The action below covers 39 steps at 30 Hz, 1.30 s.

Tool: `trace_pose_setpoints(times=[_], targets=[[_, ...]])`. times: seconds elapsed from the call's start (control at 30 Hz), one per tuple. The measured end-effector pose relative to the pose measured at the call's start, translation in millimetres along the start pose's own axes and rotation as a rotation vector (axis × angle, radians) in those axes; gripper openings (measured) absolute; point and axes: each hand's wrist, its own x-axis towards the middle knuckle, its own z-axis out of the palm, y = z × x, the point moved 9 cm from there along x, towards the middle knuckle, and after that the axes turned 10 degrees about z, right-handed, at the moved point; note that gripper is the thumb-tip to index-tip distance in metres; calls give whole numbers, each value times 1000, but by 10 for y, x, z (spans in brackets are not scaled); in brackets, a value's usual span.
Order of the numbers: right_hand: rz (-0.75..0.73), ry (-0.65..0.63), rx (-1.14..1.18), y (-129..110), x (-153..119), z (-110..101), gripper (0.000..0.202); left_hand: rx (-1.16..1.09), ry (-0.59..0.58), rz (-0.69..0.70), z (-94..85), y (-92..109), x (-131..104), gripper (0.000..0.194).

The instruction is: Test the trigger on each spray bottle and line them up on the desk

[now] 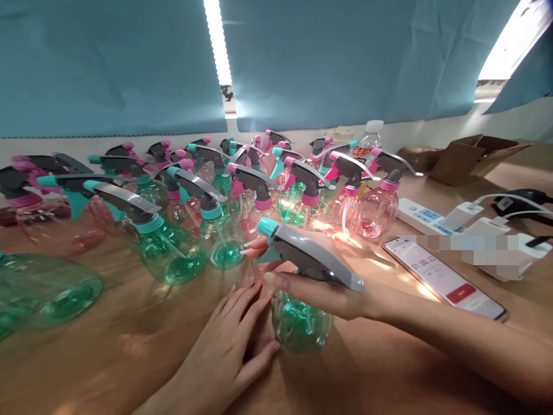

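My right hand (322,293) is wrapped round the neck of a green spray bottle (302,331) with a grey and turquoise trigger head. The bottle stands upright near the table's front, its nozzle facing left and away from me. Below and to the left of it, my left hand (235,331) lies nearly flat, fingers stretched out, its tips close to the bottle's base; whether they touch the bottle I cannot tell. Just beyond stand another green spray bottle (222,245) and, further left, a larger-looking green one (170,259). Clear pink spray bottles (306,213) stand behind them.
Several more pink and green spray bottles crowd the back and left; one green bottle body (52,291) is cut off at the left edge. To the right are a phone (444,276) showing a timer, a power strip (425,216) with chargers, and an open cardboard box (470,158).
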Motion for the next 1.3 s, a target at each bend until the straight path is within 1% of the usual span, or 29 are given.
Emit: trace_pose_setpoints(times=[0.13, 0.27, 0.33, 0.43, 0.47, 0.57, 0.63, 0.7, 0.8, 0.97, 1.1, 1.2, 1.3], targets=[[57, -50, 18, -16, 15, 22, 26, 10, 6, 13, 0, 2, 1, 64], [123, -100, -34, -25, 19, 43, 22, 20, 5, 14, 18, -11, -15, 63], [107, -65, -56, -29, 20, 15, 18, 17, -1, 10, 25, -14, -18, 63], [35, 23, -58, -53, 20, -44, 11, 1, -2, 4, 16, -13, -10, 63], [19, 33, -58, -58, 21, -48, 9, -5, -5, 2, 15, -12, -5, 63], [46, 18, -75, -39, 31, -31, 4, -14, -17, 0, 18, -9, 7, 62], [94, 11, -110, -15, 35, -30, 7, -13, -9, 0, 14, -7, 8, 62], [109, 8, -137, -13, 36, -32, 10, -9, -2, 1, 14, -6, 3, 61], [60, 9, -149, -45, 36, -29, 15, -6, -9, -2, 29, -6, -11, 60], [-68, 42, -166, -132, 16, -44, 22, 0, -10, -8, 38, -10, -21, 59], [-66, 44, -194, -148, 5, -46, 24, 3, 23, -3, 12, -10, -13, 60], [-69, 48, -188, -151, 6, -49, 24, 9, 24, 1, -1, -6, -5, 58], [-41, 44, -191, -100, 17, -42, 18, 12, 12, 3, -4, 2, -5, 59]])
